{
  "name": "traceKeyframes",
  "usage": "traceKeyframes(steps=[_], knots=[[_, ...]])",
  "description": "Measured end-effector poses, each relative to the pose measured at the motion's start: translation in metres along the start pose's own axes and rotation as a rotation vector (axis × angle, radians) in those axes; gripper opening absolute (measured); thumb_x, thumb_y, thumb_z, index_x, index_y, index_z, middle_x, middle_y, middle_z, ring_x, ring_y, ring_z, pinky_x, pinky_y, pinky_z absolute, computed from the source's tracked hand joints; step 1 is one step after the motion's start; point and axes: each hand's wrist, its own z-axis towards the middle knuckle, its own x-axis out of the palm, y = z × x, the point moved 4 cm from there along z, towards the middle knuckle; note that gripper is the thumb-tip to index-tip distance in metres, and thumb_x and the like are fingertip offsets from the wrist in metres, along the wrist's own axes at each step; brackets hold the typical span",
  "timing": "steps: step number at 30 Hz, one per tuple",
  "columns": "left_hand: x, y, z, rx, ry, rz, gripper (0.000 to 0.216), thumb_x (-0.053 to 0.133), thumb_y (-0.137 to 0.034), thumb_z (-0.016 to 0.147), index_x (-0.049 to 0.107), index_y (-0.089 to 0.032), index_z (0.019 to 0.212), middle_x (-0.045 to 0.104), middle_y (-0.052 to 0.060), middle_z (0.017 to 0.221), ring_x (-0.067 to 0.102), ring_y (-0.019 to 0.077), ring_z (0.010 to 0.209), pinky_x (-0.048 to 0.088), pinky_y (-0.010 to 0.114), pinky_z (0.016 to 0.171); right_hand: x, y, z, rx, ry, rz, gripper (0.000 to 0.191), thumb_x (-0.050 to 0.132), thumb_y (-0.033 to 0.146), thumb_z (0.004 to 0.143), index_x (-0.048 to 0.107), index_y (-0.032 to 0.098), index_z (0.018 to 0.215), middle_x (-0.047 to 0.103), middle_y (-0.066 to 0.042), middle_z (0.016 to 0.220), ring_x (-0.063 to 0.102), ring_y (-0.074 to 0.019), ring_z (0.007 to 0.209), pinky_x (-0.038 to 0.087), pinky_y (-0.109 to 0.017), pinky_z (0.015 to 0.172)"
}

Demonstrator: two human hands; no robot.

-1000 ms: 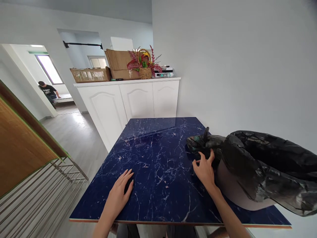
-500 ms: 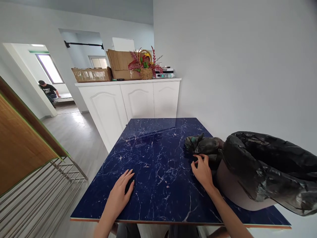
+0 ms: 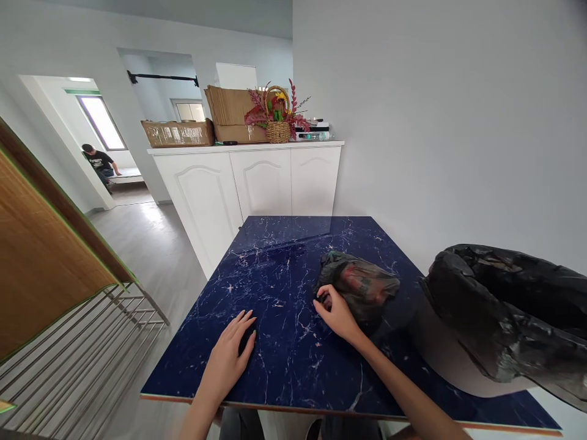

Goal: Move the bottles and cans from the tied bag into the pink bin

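My right hand is curled with thumb and fingers around the near left edge of a thin black plastic bag. Something reddish shows through the bag, but I cannot make out what it is. My left hand rests flat on the dark blue marbled tabletop, fingers outstretched and holding nothing. To the right of the bag stands a light-coloured bin, its rim covered by a black bin liner.
Beyond the table is a white cabinet bearing cardboard boxes and a wicker basket of flowers. A metal rack with a brown board stands at left. A person sits in the far room.
My right hand has moved left, drawing the plastic bag away from the bin towards the middle of the table. My left hand has stayed on the tabletop.
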Motion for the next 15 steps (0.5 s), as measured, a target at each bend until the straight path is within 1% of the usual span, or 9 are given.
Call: traceKeyframes(steps=[3, 5, 7, 10, 13, 14, 15], knots=[[0.000, 0.002, -0.003, 0.002, 0.013, 0.010, 0.037, 0.051, -0.042, 0.109, 0.065, -0.031, 0.141, 0.064, 0.003, 0.155, 0.054, 0.0292, 0.149, 0.052, 0.054, 0.121, 0.025, 0.017, -0.001, -0.019, 0.163, 0.132, 0.025, 0.068, 0.042, 0.091, 0.053, 0.025, 0.101, 0.054, 0.006, 0.078, 0.055, -0.0142, 0.063, 0.046, -0.027, 0.063], [0.000, 0.001, -0.004, 0.017, 0.009, 0.016, 0.036, 0.051, -0.041, 0.109, 0.066, -0.030, 0.140, 0.065, 0.004, 0.153, 0.056, 0.0303, 0.148, 0.052, 0.055, 0.120, 0.030, 0.024, -0.005, -0.013, 0.258, 0.208, 0.028, 0.070, 0.044, 0.092, 0.053, 0.025, 0.101, 0.053, 0.007, 0.077, 0.052, -0.0127, 0.062, 0.044, -0.026, 0.062], [0.000, -0.004, -0.001, 0.043, -0.007, 0.013, 0.035, 0.052, -0.039, 0.108, 0.066, -0.030, 0.139, 0.067, 0.006, 0.150, 0.057, 0.0315, 0.146, 0.053, 0.056, 0.118, 0.029, 0.027, -0.008, 0.007, 0.331, 0.275, 0.031, 0.072, 0.047, 0.092, 0.053, 0.025, 0.099, 0.053, 0.006, 0.081, 0.050, -0.0117, 0.064, 0.044, -0.025, 0.063], [0.001, -0.026, 0.015, 0.108, -0.060, -0.015, 0.037, 0.051, -0.033, 0.108, 0.060, -0.029, 0.144, 0.064, 0.009, 0.152, 0.057, 0.0313, 0.146, 0.052, 0.056, 0.119, 0.025, 0.029, -0.011, 0.048, 0.423, 0.355, 0.038, 0.077, 0.054, 0.089, 0.055, 0.024, 0.094, 0.054, 0.005, 0.083, 0.050, -0.0115, 0.066, 0.044, -0.025, 0.063], [0.006, -0.057, 0.043, 0.229, -0.096, -0.037, 0.044, 0.052, -0.025, 0.107, 0.051, -0.026, 0.151, 0.058, 0.012, 0.154, 0.050, 0.0310, 0.148, 0.045, 0.055, 0.122, 0.023, 0.028, -0.011, 0.091, 0.476, 0.402, 0.043, 0.078, 0.060, 0.087, 0.055, 0.025, 0.096, 0.054, 0.005, 0.080, 0.044, -0.0098, 0.060, 0.039, -0.023, 0.056], [0.009, -0.066, 0.054, 0.269, -0.092, -0.036, 0.045, 0.055, -0.024, 0.105, 0.052, -0.025, 0.151, 0.060, 0.013, 0.151, 0.051, 0.0320, 0.146, 0.045, 0.056, 0.121, 0.023, 0.028, -0.010, 0.102, 0.481, 0.408, 0.044, 0.077, 0.062, 0.086, 0.055, 0.025, 0.097, 0.054, 0.005, 0.080, 0.042, -0.0092, 0.057, 0.037, -0.023, 0.054], [0.012, -0.072, 0.064, 0.295, -0.091, -0.035, 0.044, 0.059, -0.023, 0.103, 0.055, -0.024, 0.147, 0.063, 0.013, 0.144, 0.053, 0.0332, 0.141, 0.046, 0.056, 0.119, 0.022, 0.028, -0.010, 0.109, 0.481, 0.407, 0.046, 0.076, 0.064, 0.086, 0.055, 0.025, 0.098, 0.054, 0.005, 0.080, 0.040, -0.0088, 0.056, 0.036, -0.023, 0.052]])
